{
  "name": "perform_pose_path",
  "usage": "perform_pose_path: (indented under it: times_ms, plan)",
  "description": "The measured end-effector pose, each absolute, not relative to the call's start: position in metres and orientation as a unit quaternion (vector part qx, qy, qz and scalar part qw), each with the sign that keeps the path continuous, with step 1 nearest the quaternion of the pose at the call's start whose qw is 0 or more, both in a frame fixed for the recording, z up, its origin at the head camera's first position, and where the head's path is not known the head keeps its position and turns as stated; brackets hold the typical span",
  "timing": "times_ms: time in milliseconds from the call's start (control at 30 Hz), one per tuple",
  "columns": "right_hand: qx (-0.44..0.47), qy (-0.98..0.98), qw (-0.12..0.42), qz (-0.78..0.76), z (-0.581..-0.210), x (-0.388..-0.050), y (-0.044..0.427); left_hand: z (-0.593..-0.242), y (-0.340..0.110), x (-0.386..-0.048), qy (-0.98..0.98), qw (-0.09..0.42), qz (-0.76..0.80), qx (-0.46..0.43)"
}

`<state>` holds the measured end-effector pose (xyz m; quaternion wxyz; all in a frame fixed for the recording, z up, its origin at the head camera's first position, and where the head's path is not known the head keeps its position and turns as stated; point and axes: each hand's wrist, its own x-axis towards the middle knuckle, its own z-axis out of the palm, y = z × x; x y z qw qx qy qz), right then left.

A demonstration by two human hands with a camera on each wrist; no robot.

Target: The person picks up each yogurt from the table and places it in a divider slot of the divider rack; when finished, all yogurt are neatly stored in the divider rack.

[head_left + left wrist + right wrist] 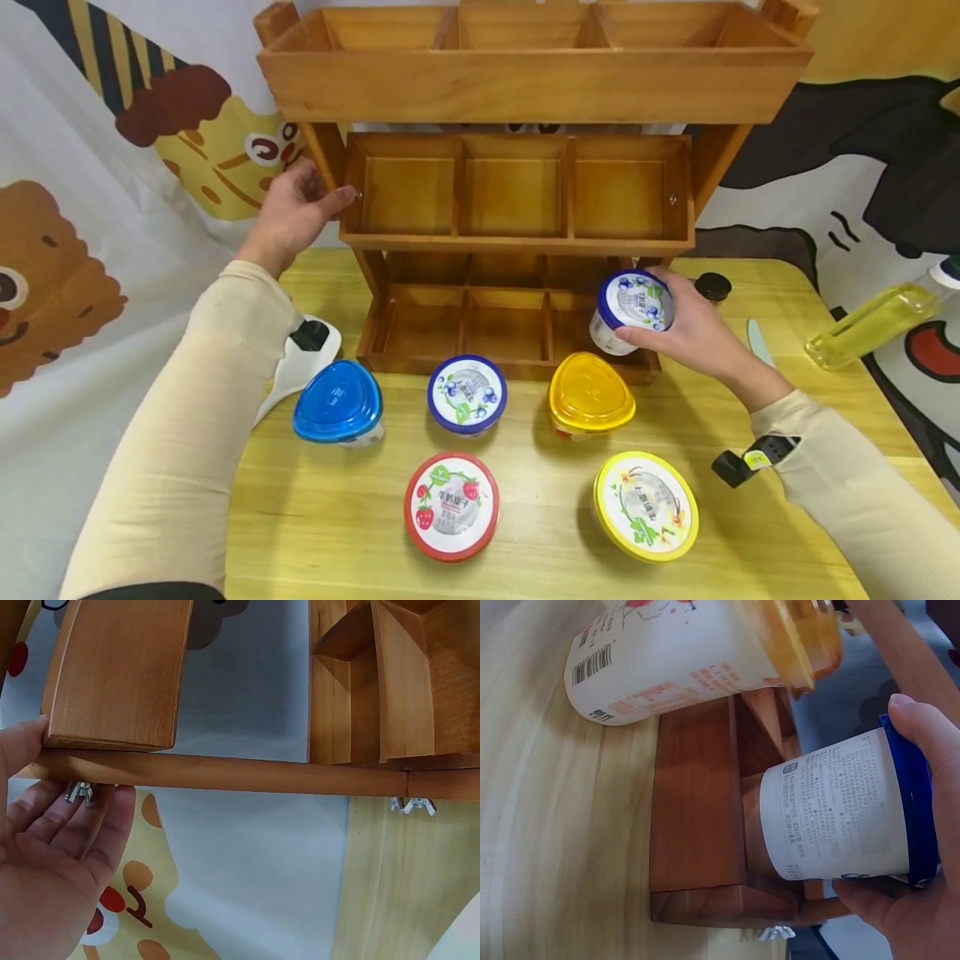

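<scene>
My right hand point(697, 329) grips a white yogurt cup point(636, 302) with a dark blue rim and blueberry print. It holds the cup tilted over the right compartment of the bottom tier of a wooden shelf rack point(532, 87). In the right wrist view the printed side of the cup point(832, 810) shows, thumb and fingers on opposite sides near its lid. My left hand point(291, 212) holds the rack's left post at the middle tier. The left wrist view has its thumb on one side of the post point(240, 771) and its fingers on the other, by a wing nut point(79, 792).
Before the rack stand a blue-lidded tub point(339, 402), another blueberry cup point(467, 394), an orange-yellow-lidded tub point(591, 393), a strawberry cup point(452, 507) and a yellow-rimmed cup point(646, 506). An oil bottle point(877, 325) and a dark-capped jar point(712, 287) are at right, a white utensil point(300, 362) at left.
</scene>
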<state>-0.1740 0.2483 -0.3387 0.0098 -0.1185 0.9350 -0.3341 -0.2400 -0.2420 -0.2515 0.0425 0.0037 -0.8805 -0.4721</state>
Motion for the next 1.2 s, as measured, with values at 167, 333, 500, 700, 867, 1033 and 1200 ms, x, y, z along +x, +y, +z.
perform_pose_path:
  times_ms: [167,333,500,700,867,1033,1200]
  plan:
    - [-0.122,0.934,0.033,-0.335,-0.344,-0.185,0.242,-0.252,-0.242,-0.241,-0.881,0.048,-0.471,0.003]
    - [-0.122,0.933,0.067,-0.333,-0.351,-0.192,0.236,-0.253,-0.242,-0.241,-0.881,0.049,-0.471,0.0]
    - [-0.127,0.928,0.085,-0.339,-0.361,-0.198,0.232,-0.253,-0.242,-0.241,-0.881,0.047,-0.47,0.002]
    - [-0.135,0.929,0.087,-0.335,-0.37,-0.201,0.229,-0.251,-0.242,-0.239,-0.884,0.047,-0.465,0.003]
    - [-0.149,0.931,0.077,-0.324,-0.376,-0.203,0.226,-0.252,-0.242,-0.239,-0.884,0.047,-0.465,0.002]
    - [-0.151,0.933,0.079,-0.318,-0.379,-0.204,0.224,-0.252,-0.242,-0.24,-0.877,0.043,-0.479,0.001]
    - [-0.155,0.935,0.079,-0.308,-0.381,-0.206,0.224,-0.252,-0.242,-0.24,-0.877,0.04,-0.478,0.003]
